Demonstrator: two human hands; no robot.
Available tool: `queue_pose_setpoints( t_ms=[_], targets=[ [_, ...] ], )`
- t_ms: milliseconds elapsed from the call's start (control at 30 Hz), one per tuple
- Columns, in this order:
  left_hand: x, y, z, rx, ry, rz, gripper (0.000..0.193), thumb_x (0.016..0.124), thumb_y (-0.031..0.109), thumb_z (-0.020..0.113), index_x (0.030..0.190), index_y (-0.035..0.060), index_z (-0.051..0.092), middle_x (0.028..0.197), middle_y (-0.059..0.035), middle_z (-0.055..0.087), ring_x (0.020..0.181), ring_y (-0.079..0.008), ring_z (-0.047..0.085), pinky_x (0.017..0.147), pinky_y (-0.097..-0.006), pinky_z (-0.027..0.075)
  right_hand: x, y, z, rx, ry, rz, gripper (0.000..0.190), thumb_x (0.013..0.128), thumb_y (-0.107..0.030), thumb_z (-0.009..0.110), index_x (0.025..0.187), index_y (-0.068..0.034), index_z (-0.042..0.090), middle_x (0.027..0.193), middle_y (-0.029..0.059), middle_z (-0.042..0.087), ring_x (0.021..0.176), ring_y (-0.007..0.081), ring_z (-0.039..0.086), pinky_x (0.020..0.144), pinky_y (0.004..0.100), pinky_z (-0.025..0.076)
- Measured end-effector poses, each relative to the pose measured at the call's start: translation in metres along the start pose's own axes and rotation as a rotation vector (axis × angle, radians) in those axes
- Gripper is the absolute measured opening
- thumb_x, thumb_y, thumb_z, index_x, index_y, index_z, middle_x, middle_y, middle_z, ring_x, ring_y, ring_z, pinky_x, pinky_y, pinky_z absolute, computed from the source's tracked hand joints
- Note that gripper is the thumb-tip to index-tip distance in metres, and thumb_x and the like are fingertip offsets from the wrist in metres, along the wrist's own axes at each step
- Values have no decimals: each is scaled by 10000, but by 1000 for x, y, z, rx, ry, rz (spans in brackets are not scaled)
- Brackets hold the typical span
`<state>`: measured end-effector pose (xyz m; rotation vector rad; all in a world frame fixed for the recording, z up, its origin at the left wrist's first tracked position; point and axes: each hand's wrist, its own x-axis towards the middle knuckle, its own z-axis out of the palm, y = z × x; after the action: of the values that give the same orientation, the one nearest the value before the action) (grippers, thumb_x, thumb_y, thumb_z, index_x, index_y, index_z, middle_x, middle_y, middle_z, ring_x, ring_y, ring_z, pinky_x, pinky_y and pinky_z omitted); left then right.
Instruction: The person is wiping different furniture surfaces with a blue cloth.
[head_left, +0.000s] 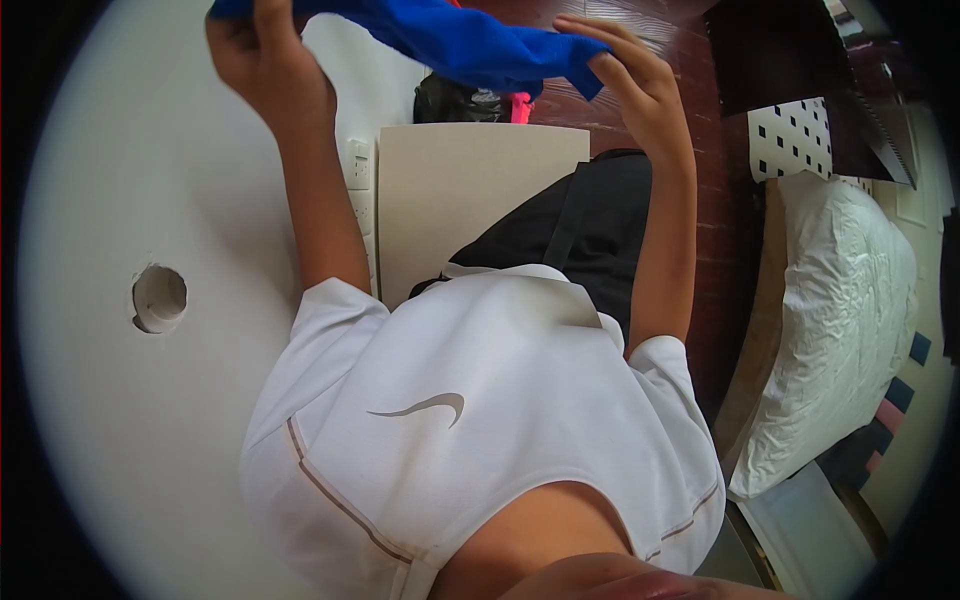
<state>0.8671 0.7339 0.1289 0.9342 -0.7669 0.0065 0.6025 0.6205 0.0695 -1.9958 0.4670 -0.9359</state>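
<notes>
A blue cloth (472, 49) stretches between my two hands at the top of the head view, with its upper part cut off by the picture's edge. My left hand (266, 56) grips its left end, the fingers partly out of the picture. At the cloth's right end, my right hand (634, 71) pinches a corner between thumb and fingers. The cloth sags and is creased between them; whether it is a garment I cannot tell.
Below the cloth stands a pale board or cabinet top (480, 187), beside wall sockets (358, 165). A black plastic bag (457, 101) and a pink item (521, 109) lie beyond it. A white wall (225, 202) rises at left; a white-covered cushion (840, 315) is at right.
</notes>
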Motion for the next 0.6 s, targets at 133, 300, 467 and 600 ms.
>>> queue_pose_setpoints(
  t_ms=[133,300,467,600],
  targets=[
    [-22,26,-33,-13,159,9,161,857,148,585,915,10,524,838,-63,592,729,-162,594,673,-298,503,-33,-3,12,274,-83,53,300,959,-236,515,1189,-167,694,1233,115,631,1177,270,571,977,397,460],
    [-102,-21,-95,392,283,-77,166,746,117,480,865,2,491,857,-96,517,738,-224,533,709,-328,479,-85,20,39,-374,-360,220,276,930,-158,542,1153,-147,704,1327,101,570,1181,298,548,966,396,484],
    [-248,-88,-211,936,-414,-283,103,731,146,515,726,44,500,604,-180,465,513,-378,476,495,-430,395,-122,70,61,-740,-517,478,293,873,-262,623,1144,-173,692,1314,99,568,1106,349,576,941,436,485],
    [-300,-81,-231,1152,-563,-339,115,704,167,531,743,59,523,680,-153,542,644,-380,561,584,-468,457,-124,97,78,-624,-489,526,364,868,-306,633,1208,-181,651,1296,116,571,1100,385,578,939,458,487]
  ],
)
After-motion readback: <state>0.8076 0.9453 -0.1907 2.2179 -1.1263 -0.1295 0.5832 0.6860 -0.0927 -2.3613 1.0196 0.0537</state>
